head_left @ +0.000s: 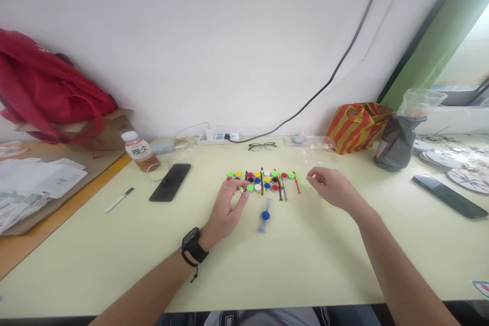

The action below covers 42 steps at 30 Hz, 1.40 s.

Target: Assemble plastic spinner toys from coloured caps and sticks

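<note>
A cluster of small round coloured caps and thin coloured sticks (263, 182) lies in rows on the pale yellow table (290, 260). My left hand (228, 207), with a black watch on its wrist, rests beside the cluster's left end, fingers pinched at a green cap (250, 188). A blue spinning piece (265, 215), blurred, sits on the table just in front of the rows. My right hand (331, 187) hovers right of the cluster, fingers curled and pinched together; I cannot make out anything in them.
A black phone (170, 182), a white pen (119, 199) and a pink-capped bottle (139, 152) lie to the left. Glasses (262, 146) and a power strip (217, 137) sit near the wall. An orange striped bag (357, 126), a grey pouch (399, 142) and a second phone (444, 195) are right.
</note>
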Tool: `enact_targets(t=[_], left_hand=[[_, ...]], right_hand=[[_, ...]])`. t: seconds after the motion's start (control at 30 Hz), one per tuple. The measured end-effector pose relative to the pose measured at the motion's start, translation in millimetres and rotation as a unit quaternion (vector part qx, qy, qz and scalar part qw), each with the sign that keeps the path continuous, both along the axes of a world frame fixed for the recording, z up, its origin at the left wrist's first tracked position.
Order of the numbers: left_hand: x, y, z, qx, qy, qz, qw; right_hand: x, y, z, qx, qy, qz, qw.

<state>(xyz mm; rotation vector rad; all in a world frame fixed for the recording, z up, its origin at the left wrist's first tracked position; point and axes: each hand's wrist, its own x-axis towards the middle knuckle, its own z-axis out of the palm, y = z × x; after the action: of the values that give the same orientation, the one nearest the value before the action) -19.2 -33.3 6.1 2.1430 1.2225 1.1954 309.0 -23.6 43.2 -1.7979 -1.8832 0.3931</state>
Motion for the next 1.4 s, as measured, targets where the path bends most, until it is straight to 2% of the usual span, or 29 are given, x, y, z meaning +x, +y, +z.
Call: enact_targets(t=[0.13,0.33,0.43,0.57,0.7,0.77,0.87,1.0,1.4], left_hand=[[-1.8,3.1,-1.0,0.006,-0.005,0.01,1.0],[-3.1,6.5,-2.9,0.028,0.003,0.013,1.0],[-2.9,8.4,-3.9,0.032,0.006,0.014,0.999],[-3.1,9.3,-4.2,0.031,0.008,0.016,0.999],[-3.0,9.1,-4.1,0.03,0.014,0.017,0.999],[-2.9,8.9,-4.3,0.03,0.018,0.016,0.999],[-2.9,8.5,-5.2,0.028,0.024,0.014,0.999],[-3.2,8.8,-6.5,0.025,0.025,0.012,0.999],[-4.4,9.8,-9.8,0.019,0.02,-0.007,1.0]], right_hand=[[-8.3,27.4,-19.4,-0.002,-0.091,-0.047,0.995],[-38.1,29.3,-42.7,-0.026,-0.182,-0.066,0.981],[-43.1,30.8,-45.8,-0.034,-0.189,-0.072,0.979],[-42.3,34.6,-45.8,-0.051,-0.185,-0.116,0.975],[-33.5,37.1,-46.2,0.003,-0.131,-0.164,0.978],[-28.3,38.6,-48.4,0.05,-0.081,-0.155,0.983],[-25.5,41.5,-53.9,0.104,0.005,-0.098,0.99],[-33.0,43.1,-60.7,0.112,0.072,-0.027,0.991],[-46.2,41.1,-63.7,0.048,-0.108,0.019,0.993]])
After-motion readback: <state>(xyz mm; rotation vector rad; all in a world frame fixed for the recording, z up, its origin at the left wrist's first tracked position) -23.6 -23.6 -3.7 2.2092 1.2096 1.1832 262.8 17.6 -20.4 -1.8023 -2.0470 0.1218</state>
